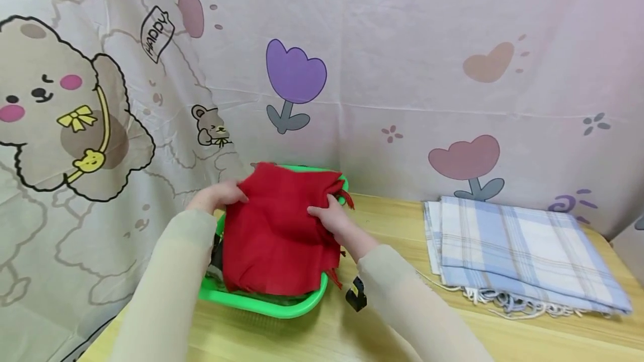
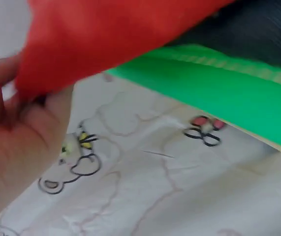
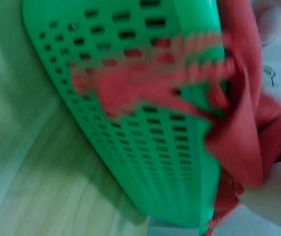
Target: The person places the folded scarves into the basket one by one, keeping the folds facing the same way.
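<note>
A red fringed scarf (image 1: 274, 228) lies folded over the green basket (image 1: 282, 310), covering most of its top. My left hand (image 1: 226, 193) pinches the scarf's upper left edge; the left wrist view has thumb and fingers closed on a lifted red corner (image 2: 76, 49). At the scarf's right side my right hand (image 1: 334, 219) grips the bunched cloth, some of its fingers hidden by folds. In the right wrist view red tassels (image 3: 130, 81) hang over the basket's perforated wall (image 3: 199, 187). Dark cloth (image 2: 248, 34) shows beneath the scarf.
A blue and white plaid scarf (image 1: 523, 256) with white fringe lies folded on the right of the wooden table (image 1: 392, 222). A patterned curtain (image 1: 372, 60) hangs close behind the table and down its left side. A small black strap piece (image 1: 356, 295) shows beside my right sleeve.
</note>
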The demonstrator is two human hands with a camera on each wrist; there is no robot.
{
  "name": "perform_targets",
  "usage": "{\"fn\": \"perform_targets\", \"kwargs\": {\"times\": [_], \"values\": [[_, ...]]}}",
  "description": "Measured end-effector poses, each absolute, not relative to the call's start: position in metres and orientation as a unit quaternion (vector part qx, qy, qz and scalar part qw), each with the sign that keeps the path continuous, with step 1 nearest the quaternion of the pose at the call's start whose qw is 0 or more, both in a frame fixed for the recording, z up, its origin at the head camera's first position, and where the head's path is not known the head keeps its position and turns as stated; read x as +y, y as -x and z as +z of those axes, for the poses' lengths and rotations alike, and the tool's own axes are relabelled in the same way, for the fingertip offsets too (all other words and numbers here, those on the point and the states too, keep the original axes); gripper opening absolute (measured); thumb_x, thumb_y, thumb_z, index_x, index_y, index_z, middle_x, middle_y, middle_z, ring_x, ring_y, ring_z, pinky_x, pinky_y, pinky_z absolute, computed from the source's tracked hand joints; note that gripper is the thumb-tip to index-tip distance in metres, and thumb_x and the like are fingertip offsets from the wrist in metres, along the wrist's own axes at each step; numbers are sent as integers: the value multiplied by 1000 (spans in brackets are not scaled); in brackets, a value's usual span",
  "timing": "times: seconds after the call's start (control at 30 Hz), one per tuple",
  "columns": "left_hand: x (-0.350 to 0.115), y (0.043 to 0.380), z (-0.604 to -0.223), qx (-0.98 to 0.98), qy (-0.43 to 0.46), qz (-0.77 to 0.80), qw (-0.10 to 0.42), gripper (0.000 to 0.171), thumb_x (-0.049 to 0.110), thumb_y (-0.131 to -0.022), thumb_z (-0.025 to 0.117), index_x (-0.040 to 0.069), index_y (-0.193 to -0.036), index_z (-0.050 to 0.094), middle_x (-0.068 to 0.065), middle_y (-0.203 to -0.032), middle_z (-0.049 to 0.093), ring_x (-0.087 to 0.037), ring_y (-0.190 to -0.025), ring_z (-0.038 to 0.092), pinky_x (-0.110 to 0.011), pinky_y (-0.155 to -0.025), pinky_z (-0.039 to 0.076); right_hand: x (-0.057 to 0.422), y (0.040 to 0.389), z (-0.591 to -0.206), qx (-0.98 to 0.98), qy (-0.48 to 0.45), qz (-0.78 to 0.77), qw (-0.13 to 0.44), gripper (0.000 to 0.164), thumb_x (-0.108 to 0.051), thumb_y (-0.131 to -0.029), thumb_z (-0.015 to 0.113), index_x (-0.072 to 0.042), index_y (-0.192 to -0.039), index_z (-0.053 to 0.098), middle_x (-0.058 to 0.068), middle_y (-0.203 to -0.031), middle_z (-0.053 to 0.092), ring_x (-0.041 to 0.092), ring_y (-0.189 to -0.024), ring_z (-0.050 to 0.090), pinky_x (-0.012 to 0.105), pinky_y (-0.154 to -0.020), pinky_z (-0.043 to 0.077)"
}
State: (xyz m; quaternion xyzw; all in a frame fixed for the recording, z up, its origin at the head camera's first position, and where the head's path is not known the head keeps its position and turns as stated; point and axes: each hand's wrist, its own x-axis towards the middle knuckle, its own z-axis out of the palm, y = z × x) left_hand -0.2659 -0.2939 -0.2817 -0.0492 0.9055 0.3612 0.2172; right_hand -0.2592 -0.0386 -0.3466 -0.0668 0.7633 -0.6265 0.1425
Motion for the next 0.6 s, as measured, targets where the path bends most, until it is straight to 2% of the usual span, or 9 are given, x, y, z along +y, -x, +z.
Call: {"fn": "perform_targets", "kwargs": {"times": [0.2,0.3,0.4,0.43,0.5,0.6], "values": [[-302,258,-297,876,103,308,357,67,18,-87,61,-16,-132,27,-33,-134,37,-45,-124,42,-44,-94,47,-41,235,-347,792,74,-578,182,91,-20,-86,63,4,-147,0,21,-152,19,36,-138,26,50,-110,28],[-302,257,-299,872,93,298,378,77,15,-85,64,-13,-139,17,-36,-138,32,-49,-127,37,-45,-93,48,-44,222,-349,801,95,-561,184,96,-15,-83,66,5,-146,-3,23,-151,21,37,-137,26,49,-109,30],[-298,257,-300,861,82,324,384,86,10,-86,61,-10,-144,2,-36,-144,18,-54,-132,25,-49,-97,44,-49,212,-352,802,108,-565,162,96,-2,-79,64,7,-146,-4,27,-147,27,38,-134,31,47,-105,35],[-297,258,-300,857,78,335,383,85,9,-87,60,-10,-144,-1,-36,-145,17,-53,-132,24,-50,-97,44,-51,210,-354,798,106,-572,154,95,2,-78,62,7,-146,-5,27,-147,28,38,-133,32,47,-104,36],[-297,258,-298,854,70,349,379,76,10,-90,55,-9,-144,4,-34,-142,23,-50,-129,34,-47,-94,46,-55,206,-356,794,99,-584,137,94,7,-76,59,6,-146,-4,28,-146,29,38,-131,35,46,-101,38],[-300,257,-293,861,52,349,366,56,13,-94,49,-9,-136,21,-24,-122,45,-32,-104,56,-36,-80,53,-58,202,-357,780,86,-606,126,94,7,-76,58,3,-147,-3,27,-146,30,39,-128,38,46,-100,39]]}}
